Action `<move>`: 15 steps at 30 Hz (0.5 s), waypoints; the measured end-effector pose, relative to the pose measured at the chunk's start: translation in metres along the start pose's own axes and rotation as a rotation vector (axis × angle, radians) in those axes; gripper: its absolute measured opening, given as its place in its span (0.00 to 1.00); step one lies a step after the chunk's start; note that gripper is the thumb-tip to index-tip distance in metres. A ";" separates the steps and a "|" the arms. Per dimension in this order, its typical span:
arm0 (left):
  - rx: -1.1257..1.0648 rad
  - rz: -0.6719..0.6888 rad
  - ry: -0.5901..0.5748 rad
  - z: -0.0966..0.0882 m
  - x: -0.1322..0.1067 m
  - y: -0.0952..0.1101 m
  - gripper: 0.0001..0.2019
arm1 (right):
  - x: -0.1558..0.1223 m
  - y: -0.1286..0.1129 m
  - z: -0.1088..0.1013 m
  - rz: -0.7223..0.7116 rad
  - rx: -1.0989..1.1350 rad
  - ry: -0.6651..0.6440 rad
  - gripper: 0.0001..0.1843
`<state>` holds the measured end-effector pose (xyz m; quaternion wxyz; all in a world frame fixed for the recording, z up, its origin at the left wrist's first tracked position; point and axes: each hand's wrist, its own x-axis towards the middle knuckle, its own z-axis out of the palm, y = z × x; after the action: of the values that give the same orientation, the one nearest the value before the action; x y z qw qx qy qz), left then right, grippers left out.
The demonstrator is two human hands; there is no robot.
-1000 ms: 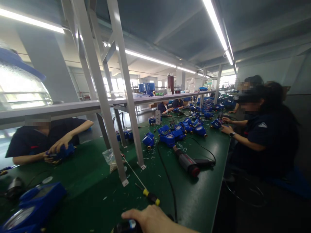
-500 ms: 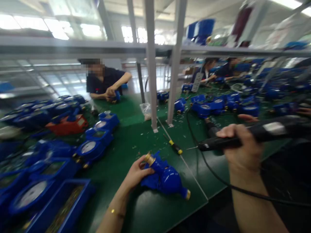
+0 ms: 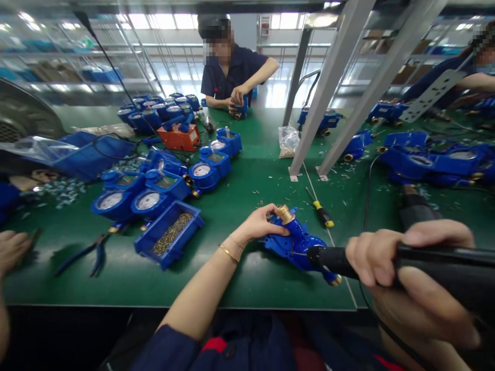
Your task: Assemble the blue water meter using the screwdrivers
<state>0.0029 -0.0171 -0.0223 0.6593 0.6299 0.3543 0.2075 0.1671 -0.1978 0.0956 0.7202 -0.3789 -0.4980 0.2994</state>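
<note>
Left hand [image 3: 261, 224]: fingers gripping blue meter [image 3: 279, 247] beside its upper brass end; meter lies tilted on bench [image 3: 240, 183], near front edge. Right hand [image 3: 413, 288]: fingers wrapped round black driver [image 3: 336, 258], its thin bit pointing left at meter's body; whether bit touches, cannot tell. Screwdriver [image 3: 323, 213] just beyond meter. Left of left hand: bin [image 3: 183, 240] of small brassy parts, pliers [image 3: 99, 253], dial meters [image 3: 147, 200]. Across bench, co-worker [image 3: 232, 67] handling blue piece [image 3: 242, 109].

Blue-handled pliers [image 3: 100, 256], orange box [image 3: 181, 138]
</note>
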 end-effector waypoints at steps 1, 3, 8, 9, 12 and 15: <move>-0.003 0.001 -0.005 0.000 0.000 -0.001 0.29 | 0.002 0.006 0.001 -0.019 0.037 -0.036 0.12; 0.001 0.012 -0.016 0.000 -0.001 -0.002 0.29 | 0.005 0.015 0.003 -0.026 0.068 -0.096 0.11; -0.020 -0.090 -0.036 0.001 -0.002 -0.005 0.32 | 0.008 0.021 0.006 0.002 0.063 -0.125 0.11; -0.049 -0.122 -0.050 0.001 -0.002 -0.007 0.33 | 0.008 0.019 0.006 0.004 0.063 -0.140 0.11; -0.157 -0.170 -0.099 0.003 -0.003 -0.010 0.35 | 0.005 0.017 0.006 0.016 0.058 -0.208 0.11; -0.247 -0.184 -0.129 0.006 -0.003 -0.013 0.37 | -0.002 0.022 0.009 0.007 0.053 -0.257 0.11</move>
<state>0.0026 -0.0252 -0.0345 0.7693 0.5209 0.3392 0.1475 0.1563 -0.1852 0.0776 0.6593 -0.3199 -0.5768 0.3610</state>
